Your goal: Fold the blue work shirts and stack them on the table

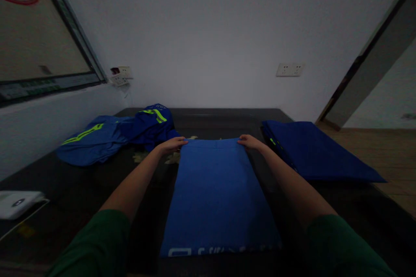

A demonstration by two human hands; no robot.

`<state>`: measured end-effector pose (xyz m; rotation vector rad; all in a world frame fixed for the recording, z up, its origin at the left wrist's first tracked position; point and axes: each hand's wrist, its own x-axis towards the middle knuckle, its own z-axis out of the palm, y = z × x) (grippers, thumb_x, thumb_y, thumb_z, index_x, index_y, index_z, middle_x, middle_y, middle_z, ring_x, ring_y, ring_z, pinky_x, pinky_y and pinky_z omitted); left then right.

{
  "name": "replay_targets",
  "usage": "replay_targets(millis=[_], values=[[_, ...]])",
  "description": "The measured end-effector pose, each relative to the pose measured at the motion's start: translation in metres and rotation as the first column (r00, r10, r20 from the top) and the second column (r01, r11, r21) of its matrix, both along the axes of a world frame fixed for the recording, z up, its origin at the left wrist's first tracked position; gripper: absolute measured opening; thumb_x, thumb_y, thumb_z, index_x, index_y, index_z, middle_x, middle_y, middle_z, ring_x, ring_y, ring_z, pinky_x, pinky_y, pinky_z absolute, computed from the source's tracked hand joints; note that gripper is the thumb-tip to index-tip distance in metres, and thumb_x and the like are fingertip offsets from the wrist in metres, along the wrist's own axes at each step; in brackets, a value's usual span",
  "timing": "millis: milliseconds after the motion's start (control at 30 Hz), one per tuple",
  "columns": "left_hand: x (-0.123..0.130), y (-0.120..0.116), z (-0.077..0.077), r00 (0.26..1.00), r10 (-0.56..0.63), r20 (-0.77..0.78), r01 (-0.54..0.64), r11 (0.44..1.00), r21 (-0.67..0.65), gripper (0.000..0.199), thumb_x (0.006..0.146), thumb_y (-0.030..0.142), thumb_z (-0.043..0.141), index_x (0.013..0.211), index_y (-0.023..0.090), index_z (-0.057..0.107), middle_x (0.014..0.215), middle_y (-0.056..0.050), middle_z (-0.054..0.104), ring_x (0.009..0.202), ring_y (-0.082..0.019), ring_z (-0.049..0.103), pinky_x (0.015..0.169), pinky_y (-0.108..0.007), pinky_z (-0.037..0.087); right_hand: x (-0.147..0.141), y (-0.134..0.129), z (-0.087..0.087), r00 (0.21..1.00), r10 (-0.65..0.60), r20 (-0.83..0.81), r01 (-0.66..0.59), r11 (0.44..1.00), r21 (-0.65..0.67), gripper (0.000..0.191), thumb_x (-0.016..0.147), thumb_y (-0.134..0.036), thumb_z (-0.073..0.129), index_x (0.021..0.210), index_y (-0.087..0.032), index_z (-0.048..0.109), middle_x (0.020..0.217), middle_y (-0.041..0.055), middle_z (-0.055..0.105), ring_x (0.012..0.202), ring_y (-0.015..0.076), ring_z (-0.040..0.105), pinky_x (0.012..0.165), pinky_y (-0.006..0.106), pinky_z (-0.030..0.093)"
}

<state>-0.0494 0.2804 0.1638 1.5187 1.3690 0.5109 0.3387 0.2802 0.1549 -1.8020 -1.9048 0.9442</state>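
Note:
A blue garment (217,190), folded into a long flat panel, stretches out in front of me on the dark table. White lettering, too blurred to read, runs along its near edge. My left hand (173,143) pinches its far left corner, thumb and fingers closed on the cloth. At the far right corner my right hand (250,141) grips the same garment in the same way. The far edge runs nearly straight between both hands.
Crumpled blue clothes with yellow-green stripes (152,123) lie at the back left. A folded dark blue stack (318,149) sits at the right edge. A white device with a cable (19,204) rests at the left. Behind the dark table (211,118) stands a wall.

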Motion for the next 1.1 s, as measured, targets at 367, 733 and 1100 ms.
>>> replay_targets(millis=[367,733,1100], values=[[0.009,0.004,-0.003,0.8,0.105,-0.59,0.094,0.95,0.297,0.03,0.079,0.044,0.064,0.09,0.017,0.063,0.092,-0.011,0.066,0.095,-0.029,0.061,0.08,-0.034,0.044,-0.01,-0.015,0.0,0.904,-0.001,0.427,-0.071,0.986,0.151,0.027,0.092,-0.032,0.053,0.112,-0.014,0.059,0.111,0.0185,0.065,0.107,0.0304,0.061,0.087,0.041,0.047],[0.074,-0.086,-0.029,0.768,0.06,-0.638,0.333,0.814,0.476,0.053,0.096,0.046,0.036,0.145,0.028,0.037,0.156,-0.008,0.025,0.144,-0.03,0.021,0.116,-0.046,0.017,-0.061,-0.074,-0.037,0.938,0.032,0.346,-0.158,0.926,0.343,0.058,0.096,-0.044,0.04,0.146,-0.014,0.037,0.152,0.0172,0.033,0.143,0.0303,0.025,0.116,0.049,0.016],[0.076,-0.087,-0.035,0.795,0.12,-0.594,0.13,0.924,0.361,0.058,0.091,0.057,0.041,0.146,0.036,0.035,0.159,-0.01,0.016,0.146,-0.038,0.004,0.111,-0.064,0.005,-0.055,-0.073,-0.046,0.974,-0.07,0.215,-0.005,0.944,0.33,0.062,0.094,-0.047,0.042,0.142,-0.009,0.04,0.151,0.0206,0.034,0.144,0.0288,0.023,0.116,0.054,0.012]])
